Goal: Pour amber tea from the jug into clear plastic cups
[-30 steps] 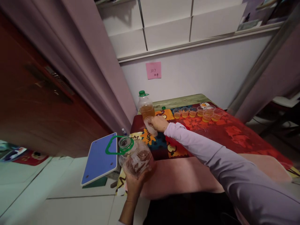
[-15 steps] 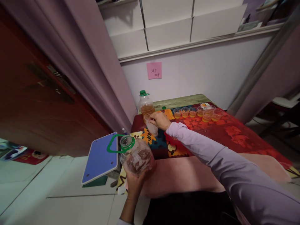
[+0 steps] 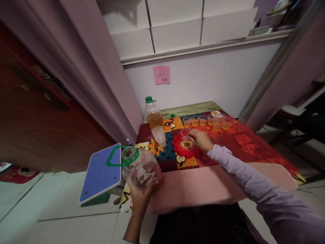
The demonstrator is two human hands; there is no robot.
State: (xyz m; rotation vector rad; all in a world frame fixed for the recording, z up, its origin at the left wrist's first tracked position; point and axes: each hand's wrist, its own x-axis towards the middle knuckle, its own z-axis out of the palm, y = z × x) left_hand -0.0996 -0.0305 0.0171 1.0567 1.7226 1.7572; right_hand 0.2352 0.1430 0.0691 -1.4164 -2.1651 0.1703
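On the far left I see a dark red door (image 3: 30, 112) with a mauve curtain (image 3: 83, 67) hanging beside it and pale floor tiles (image 3: 50, 210) below. A blue board (image 3: 100, 173) leans just off the table's left corner.

Next to the board, my left hand (image 3: 139, 200) cups a big clear jug (image 3: 141, 167) from below, with the fingers closed around its body. The jug is tilted, its open mouth and green handle toward the board, and I hold it off the table's near left edge.

Behind it, on the patterned cloth (image 3: 243, 142), stands a green-capped bottle (image 3: 152, 115) of amber liquid. A stack of clear cups (image 3: 159, 135) sits just in front of the bottle. A pink note (image 3: 161, 75) is stuck to the white wall above, under white cabinet fronts (image 3: 175, 23).

Mid-table, a red mat (image 3: 189, 151) lies on the cloth. My right hand (image 3: 201, 139) has its fingers closed on a single cup (image 3: 185, 134) over the mat; I cannot tell whether the cup touches it.

Farther back and to the right, a row of small cups (image 3: 207, 120) holds amber liquid. A pink cover (image 3: 198, 186) drapes the near edge of the table. A second curtain (image 3: 286, 78) closes the room on the right.
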